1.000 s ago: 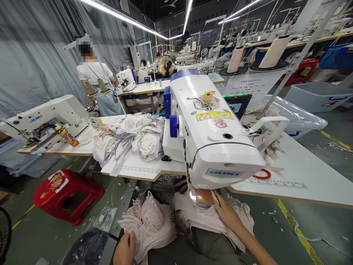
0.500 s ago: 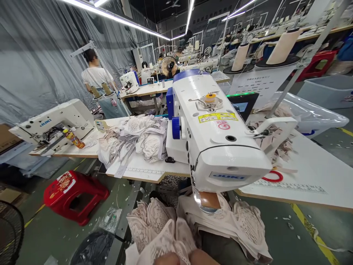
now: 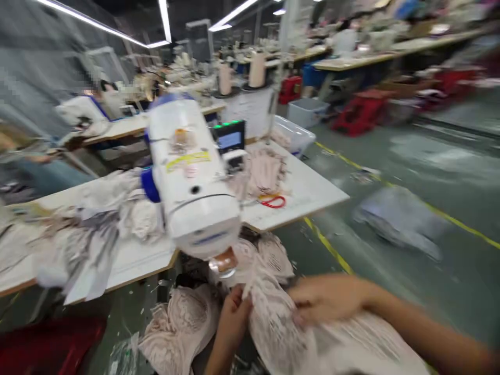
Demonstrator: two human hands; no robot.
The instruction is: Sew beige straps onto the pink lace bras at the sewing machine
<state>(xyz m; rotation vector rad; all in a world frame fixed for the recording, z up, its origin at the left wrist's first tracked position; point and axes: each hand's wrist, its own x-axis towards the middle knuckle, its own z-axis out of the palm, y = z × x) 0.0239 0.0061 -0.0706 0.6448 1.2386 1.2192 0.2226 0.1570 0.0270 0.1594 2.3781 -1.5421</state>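
Observation:
A white sewing machine stands in the centre. Below its head, my left hand pinches the edge of a beige lace bra. My right hand lies over the same bra from the right, its fingers curled round the fabric. Another beige bra hangs to the left of my left hand. More beige lace pieces lie just under and right of the machine head. The view is blurred by motion.
White and grey bras are heaped on the table left of the machine. Red-handled scissors and beige pieces lie on the right. A plastic bag rests on the floor. A person's arm shows at far left.
The camera view has swung to the right. Both hands have come up from the bottom edge into full view, now with a bra between them.

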